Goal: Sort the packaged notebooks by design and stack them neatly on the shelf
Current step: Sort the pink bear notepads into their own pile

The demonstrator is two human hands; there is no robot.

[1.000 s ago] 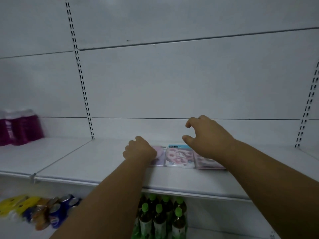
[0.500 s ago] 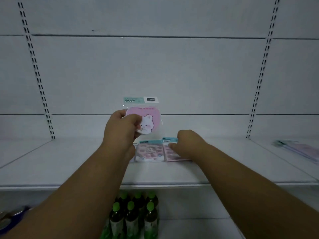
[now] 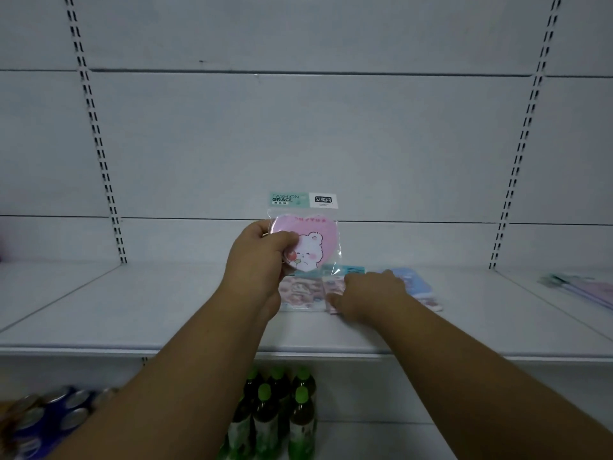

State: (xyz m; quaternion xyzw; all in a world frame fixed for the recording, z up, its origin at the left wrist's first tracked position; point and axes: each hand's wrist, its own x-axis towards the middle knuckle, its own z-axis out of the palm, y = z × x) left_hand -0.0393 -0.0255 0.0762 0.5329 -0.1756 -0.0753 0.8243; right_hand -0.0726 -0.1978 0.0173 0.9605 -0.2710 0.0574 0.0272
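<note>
At the far lower left, under the shelf [image 3: 166, 313], you can see a cluster of cans [image 3: 43, 413] with blue sides, partly cut off by the frame edge. Moving right, your left hand [image 3: 257, 263] is raised above the shelf, its thumb and fingers clamped on the left side of a heart-shaped notebook [image 3: 311, 244]. That notebook is pink with a white bear on it, sealed in a clear packet with a green and white header card reading "FASHION GRACE", and you hold it upright in the air in front of the white back panel.

Just below and right of it, a packaged notebook with a pinkish pattern [image 3: 300, 292] lies flat on the shelf. Beside that lies another pinkish packaged notebook [image 3: 333, 287], and your right hand [image 3: 368, 295] rests palm down on it, fingers flat and pressed to the packet; you cannot tell whether they grip its edge. Right of that hand, a blue packaged notebook [image 3: 413, 283] lies flat on the shelf, partly hidden by your knuckles.

Below the shelf, between your two forearms, stand green-capped bottles [image 3: 278, 413] of dark drink. At the far right, on the next shelf section, more flat packets [image 3: 577, 288] lie blurred.
</note>
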